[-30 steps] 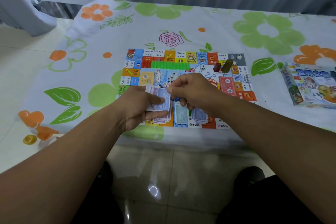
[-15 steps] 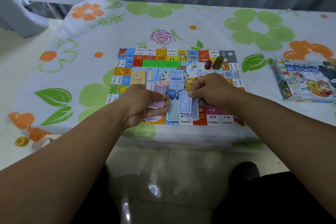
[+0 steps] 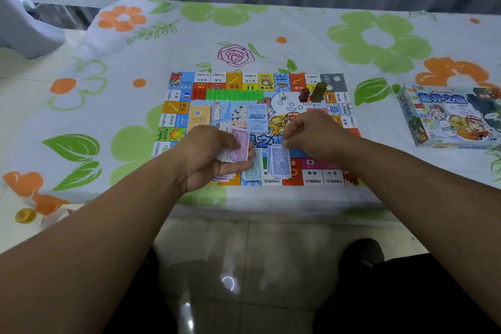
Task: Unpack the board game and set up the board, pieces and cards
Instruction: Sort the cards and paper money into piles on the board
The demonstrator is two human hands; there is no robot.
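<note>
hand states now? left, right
Left hand: holds the stack of notes, purple one on top.
Right hand: pinches the blue note at its top edge.

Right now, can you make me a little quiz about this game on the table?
1. True or false: the game box lies left of the board.
2. The top note of the stack in the left hand is: A purple, B green, C orange.
3. Which hand pinches the blue note?
Key: 1 false, it lies to the right; 2 A; 3 the right hand.
</note>
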